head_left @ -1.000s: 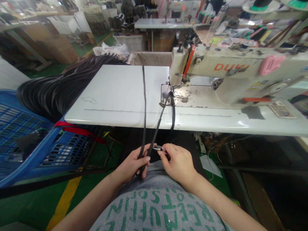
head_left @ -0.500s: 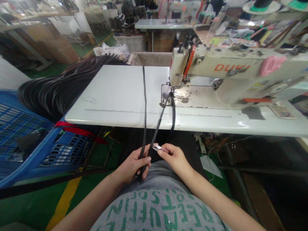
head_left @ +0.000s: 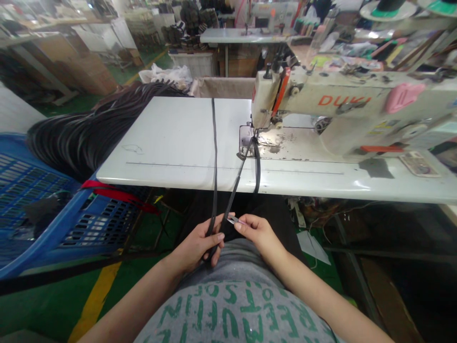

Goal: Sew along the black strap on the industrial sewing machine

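Note:
My left hand (head_left: 204, 242) is closed round a dark cord (head_left: 215, 157), a narrow strip that comes over the table from its far edge. A second length of strip (head_left: 233, 189) slants from the same grip up to the sewing machine's needle area. In my right hand (head_left: 257, 230) is a small pair of thread snips (head_left: 233, 219), pinched between thumb and fingers. The blades touch or nearly touch the slanting strip just above my left fingers. Another end of strip (head_left: 257, 171) hangs from the presser foot over the table's front edge.
The sewing machine (head_left: 342, 102) stands on a white table (head_left: 171, 143). A thick bundle of dark strips (head_left: 71, 136) droops beside the table's left end, above a blue plastic basket (head_left: 21, 271). A pink object (head_left: 403, 97) rests against the machine arm.
The snips have turned slightly and their blades look closer together at the strip. My left hand and the strips have stayed in place.

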A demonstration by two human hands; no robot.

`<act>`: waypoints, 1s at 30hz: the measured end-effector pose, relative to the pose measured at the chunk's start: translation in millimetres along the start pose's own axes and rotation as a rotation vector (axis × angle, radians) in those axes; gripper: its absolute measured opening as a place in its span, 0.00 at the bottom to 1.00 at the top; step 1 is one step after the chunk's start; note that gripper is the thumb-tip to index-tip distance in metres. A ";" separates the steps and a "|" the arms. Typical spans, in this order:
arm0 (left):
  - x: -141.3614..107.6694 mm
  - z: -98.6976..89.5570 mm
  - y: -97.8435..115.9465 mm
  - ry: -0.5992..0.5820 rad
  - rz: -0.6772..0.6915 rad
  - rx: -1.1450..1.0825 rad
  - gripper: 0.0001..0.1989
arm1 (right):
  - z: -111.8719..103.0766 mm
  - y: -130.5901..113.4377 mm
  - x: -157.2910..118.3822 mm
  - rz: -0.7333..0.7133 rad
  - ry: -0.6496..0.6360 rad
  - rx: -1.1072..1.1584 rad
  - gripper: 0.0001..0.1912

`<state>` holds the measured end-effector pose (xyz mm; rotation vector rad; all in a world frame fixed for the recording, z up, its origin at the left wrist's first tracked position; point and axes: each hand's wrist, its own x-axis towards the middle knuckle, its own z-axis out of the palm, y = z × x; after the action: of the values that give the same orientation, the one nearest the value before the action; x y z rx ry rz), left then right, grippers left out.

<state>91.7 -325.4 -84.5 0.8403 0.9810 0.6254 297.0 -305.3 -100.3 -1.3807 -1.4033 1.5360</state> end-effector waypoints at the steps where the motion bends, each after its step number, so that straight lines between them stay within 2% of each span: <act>1: 0.0 -0.2 0.0 0.002 -0.003 0.000 0.36 | -0.1 0.1 0.1 -0.002 0.009 -0.008 0.17; 3: -0.2 -0.5 0.1 0.012 -0.012 -0.001 0.36 | -1.0 -3.8 -2.9 -0.020 0.057 -0.128 0.15; 7: -1.6 -0.4 0.9 0.023 -0.023 0.005 0.37 | -4.2 -17.8 -14.2 -0.133 0.157 -0.556 0.12; 11: -2.2 0.5 3.0 0.016 -0.020 0.010 0.37 | -5.6 -22.3 -20.9 -0.254 0.198 -0.762 0.11; 16: -1.8 0.7 4.2 0.012 -0.016 0.016 0.37 | -4.2 -20.2 -20.7 -0.325 0.237 -0.837 0.11; 30: -1.5 1.6 4.0 0.019 -0.019 0.028 0.37 | -2.4 -22.0 -24.1 -0.384 0.245 -0.949 0.11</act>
<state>92.1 -325.0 -80.0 0.8503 1.0160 0.6054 301.1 -321.9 -72.3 -1.5817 -2.1857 0.4010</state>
